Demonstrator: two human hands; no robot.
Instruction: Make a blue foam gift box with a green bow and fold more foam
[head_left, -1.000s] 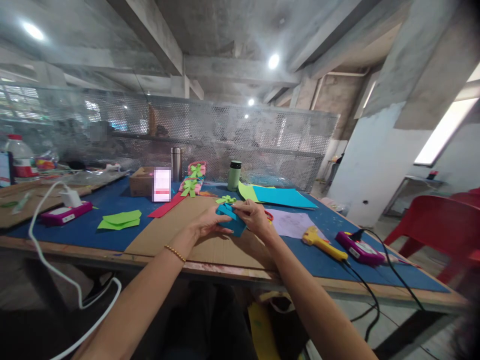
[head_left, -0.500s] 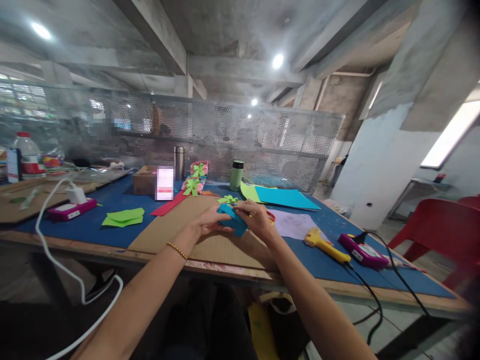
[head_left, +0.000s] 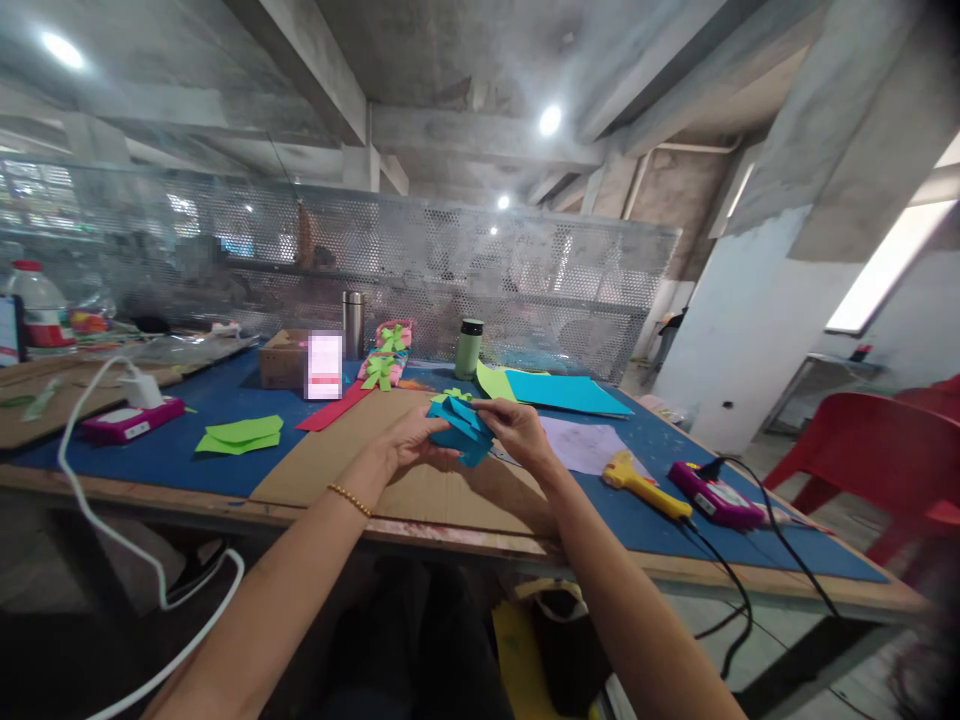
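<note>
Paper (head_left: 466,440), blue, folded, between both hands. Left hand (head_left: 414,438) grips its near-left side; right hand (head_left: 519,430) pinches its upper edge. Cardboard (head_left: 330,465) beneath hands; glue gun (head_left: 649,487) right of right hand.

Red chair (head_left: 877,465), steel flask (head_left: 353,325)

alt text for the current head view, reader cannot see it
A person's left hand holds folded blue paper, right hand at its edge, above cardboard on a blue tabletop; a yellow corded tool lies right, green paper left.
</note>
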